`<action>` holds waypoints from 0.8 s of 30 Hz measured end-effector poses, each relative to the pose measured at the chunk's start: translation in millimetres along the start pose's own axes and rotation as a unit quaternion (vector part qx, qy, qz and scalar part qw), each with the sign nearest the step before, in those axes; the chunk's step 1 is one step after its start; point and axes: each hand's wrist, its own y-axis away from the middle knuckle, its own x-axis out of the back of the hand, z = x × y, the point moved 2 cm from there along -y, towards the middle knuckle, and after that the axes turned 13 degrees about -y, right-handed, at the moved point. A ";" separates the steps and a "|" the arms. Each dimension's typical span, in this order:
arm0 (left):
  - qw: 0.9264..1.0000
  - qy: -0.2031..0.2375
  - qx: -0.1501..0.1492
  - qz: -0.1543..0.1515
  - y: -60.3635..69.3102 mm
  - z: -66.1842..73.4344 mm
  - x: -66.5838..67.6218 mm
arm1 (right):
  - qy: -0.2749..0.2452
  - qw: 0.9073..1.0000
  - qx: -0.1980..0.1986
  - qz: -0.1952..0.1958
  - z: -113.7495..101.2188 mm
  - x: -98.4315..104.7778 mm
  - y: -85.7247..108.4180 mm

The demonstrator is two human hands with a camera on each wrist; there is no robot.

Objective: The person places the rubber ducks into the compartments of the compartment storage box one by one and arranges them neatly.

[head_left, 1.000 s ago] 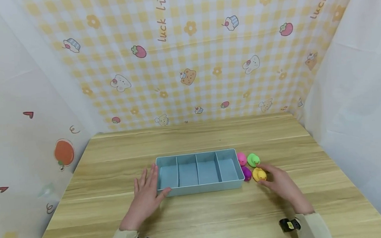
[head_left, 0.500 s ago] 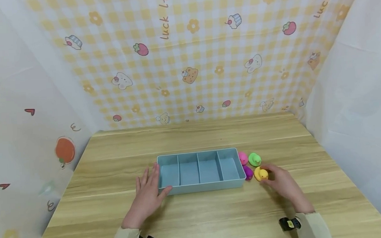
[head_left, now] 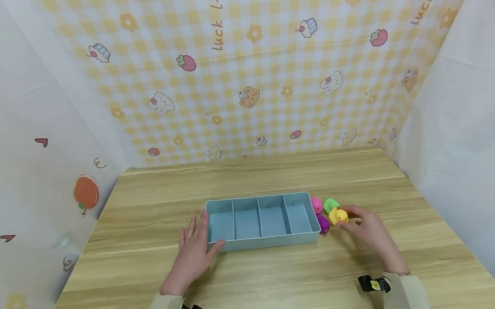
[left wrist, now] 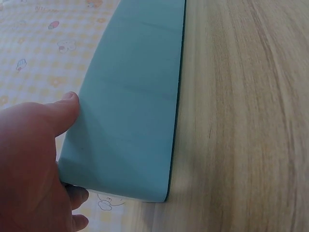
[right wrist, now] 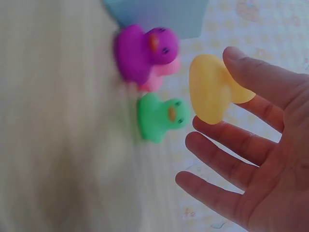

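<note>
A blue-grey box (head_left: 251, 243) with four compartments in a row stands on the table. The left hand (head_left: 191, 256) rests on its left end, fingers spread, the thumb (left wrist: 67, 108) on its rim in the left wrist view. Past the box's right end, the right hand (head_left: 371, 232) pinches a yellow duck (head_left: 338, 216) between thumb and fingers; in the right wrist view this duck (right wrist: 210, 89) is off the table. Beside it are a green duck (head_left: 330, 205), a pink duck (head_left: 317, 205) and a purple duck (head_left: 323, 224), the last two close against the box.
Behind the wooden table (head_left: 253, 283) hangs a yellow checked cloth (head_left: 227, 81). White cloths hang at the left (head_left: 63, 112) and at the right (head_left: 450, 132). Dark wrist devices (head_left: 373, 284) sit at both cuffs.
The right hand has closed on the yellow duck and raised it off the table, so that it now partly covers the green duck. The left hand stays on the box; the head view has shifted slightly.
</note>
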 end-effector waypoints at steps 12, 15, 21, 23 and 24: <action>1.000 0.007 0.000 0.001 0.5 0.2 -0.2 | -0.035 0.999 0.022 0.019 -31.8 -8.6 -18.2; 1.000 0.007 -0.001 0.005 0.4 -0.2 -1.6 | -0.045 0.999 0.007 0.015 -39.7 -11.8 -21.3; 1.000 0.010 0.002 0.009 0.0 -1.7 -4.8 | -0.057 0.998 -0.001 0.005 -51.1 -24.2 -24.2; 1.000 0.011 0.003 0.009 -0.1 -2.0 -5.5 | -0.061 0.998 0.000 0.001 -55.2 -28.7 -25.0; 1.000 0.012 0.003 0.009 -0.1 -2.0 -5.8 | -0.065 0.998 0.002 -0.001 -57.3 -30.9 -25.6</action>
